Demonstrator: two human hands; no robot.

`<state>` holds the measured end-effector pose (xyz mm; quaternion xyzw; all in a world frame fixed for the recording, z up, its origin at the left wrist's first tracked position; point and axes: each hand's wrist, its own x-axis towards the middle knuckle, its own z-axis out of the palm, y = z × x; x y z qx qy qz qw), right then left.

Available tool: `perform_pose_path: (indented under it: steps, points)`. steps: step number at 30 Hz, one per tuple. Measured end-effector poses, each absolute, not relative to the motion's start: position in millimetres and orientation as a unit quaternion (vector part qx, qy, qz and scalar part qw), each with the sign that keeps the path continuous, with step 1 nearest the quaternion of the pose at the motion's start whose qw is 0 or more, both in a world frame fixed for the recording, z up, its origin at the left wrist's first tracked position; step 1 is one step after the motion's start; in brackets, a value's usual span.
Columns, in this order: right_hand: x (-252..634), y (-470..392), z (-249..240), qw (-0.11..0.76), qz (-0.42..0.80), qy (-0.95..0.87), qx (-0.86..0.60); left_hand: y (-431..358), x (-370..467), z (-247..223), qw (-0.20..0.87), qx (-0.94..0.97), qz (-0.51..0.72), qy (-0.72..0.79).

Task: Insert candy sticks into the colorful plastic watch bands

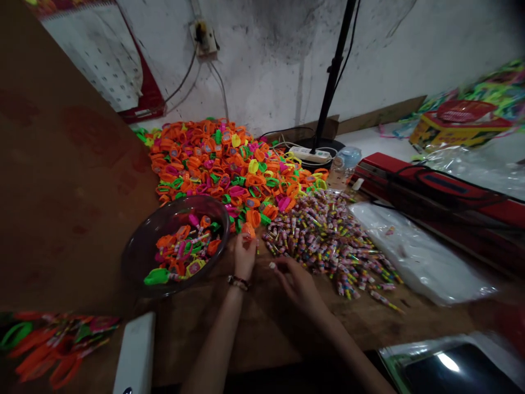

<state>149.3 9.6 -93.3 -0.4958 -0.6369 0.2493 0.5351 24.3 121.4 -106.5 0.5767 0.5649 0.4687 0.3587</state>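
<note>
My left hand (245,257), with a beaded bracelet at the wrist, is closed on an orange plastic toy watch (248,231) at the near edge of a heap. To its right, my right hand (298,284) pinches a small white piece (272,265) at the fingertips; its kind is too small to tell. Beyond both hands spreads the heap of toy watches (205,158), mostly orange with green, pink and yellow. A pile of small patterned sticks (324,235) lies just past my right hand. Left of my left hand, a dark translucent bowl (133,257) holds watches and sticks.
A cardboard sheet (69,164) stands at left. At right lie clear plastic bags (422,257) and a red bar-shaped device (435,191). A black pole (333,76), power strip (310,155) and plastic bottle (346,164) stand behind. A white object (135,355) sits at the front edge.
</note>
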Motion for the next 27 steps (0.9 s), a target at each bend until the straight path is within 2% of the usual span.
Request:
perform_pose_path:
  steps: [4,7,12,14,18,21,24,27]
  points:
    - [158.2,9.1,-73.9,0.584,0.4,-0.515,-0.483,78.8,17.9,-91.7,0.487,0.55,0.474,0.485]
    - [159.5,6.1,-59.8,0.575,0.482,-0.474,-0.461,58.9,10.3,-72.0,0.547,0.554,0.436,0.452]
    - [147.9,-0.6,-50.1,0.569,0.528,-0.447,-0.444,40.0,-1.5,-45.0,0.384,0.751,0.277,0.461]
    - [140.5,-1.5,-54.2,0.574,0.542,-0.429,-0.438,33.7,-4.0,-39.0,0.353,0.792,0.233,0.44]
    - [130.7,-2.9,-68.2,0.601,0.627,-0.298,-0.397,26.7,-7.3,-34.4,0.352,0.754,0.27,0.485]
    - [131.9,-6.5,-71.3,0.607,0.672,-0.237,-0.353,26.9,-9.5,-35.4,0.389,0.727,0.331,0.459]
    - [139.2,-12.0,-64.2,0.602,0.648,-0.28,-0.374,27.5,-10.6,-36.5,0.404,0.733,0.354,0.418]
    - [147.9,-16.6,-54.1,0.583,0.56,-0.395,-0.437,26.7,-10.5,-34.3,0.351,0.772,0.325,0.418]
